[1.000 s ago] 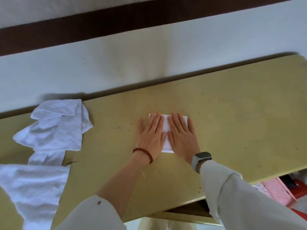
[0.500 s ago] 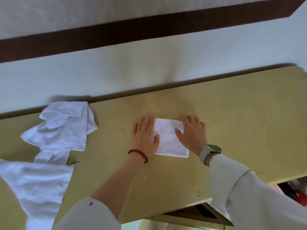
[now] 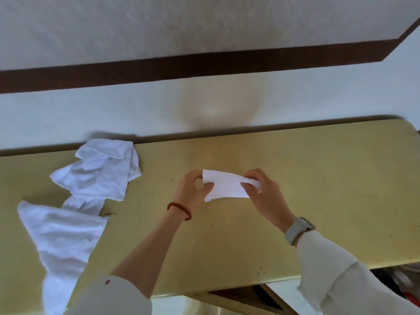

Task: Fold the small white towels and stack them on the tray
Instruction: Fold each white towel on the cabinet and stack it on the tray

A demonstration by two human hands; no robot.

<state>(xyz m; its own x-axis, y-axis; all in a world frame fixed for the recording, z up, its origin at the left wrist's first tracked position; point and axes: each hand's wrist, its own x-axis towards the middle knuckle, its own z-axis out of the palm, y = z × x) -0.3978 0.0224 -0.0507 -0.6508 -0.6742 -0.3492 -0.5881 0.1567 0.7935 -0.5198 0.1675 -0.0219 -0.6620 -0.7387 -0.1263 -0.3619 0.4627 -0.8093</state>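
Folded towel [image 3: 226, 184], small and white, is held just above the middle of a yellowish table [image 3: 318, 178], stretched between the person's two hands. Its long axis runs left to right across the view, roughly parallel to the table's far edge. The left hand [image 3: 193, 189] pinches the towel's left end between thumb and fingers, and the right hand [image 3: 263, 192] pinches its right end the same way, so each hand sits at one short end with the cloth between them (neither hand is clearly nearer to it than the other). The towel sags a little in the middle and appears to be clear of the tabletop, though contact along its lower edge cannot be ruled out.

Well apart to the left lies a loose heap of unfolded towels [image 3: 95, 173], with another white towel [image 3: 61, 235] trailing toward the near table edge. No tray is visible in this view, so which way the folded towel must travel to be stacked cannot be told.
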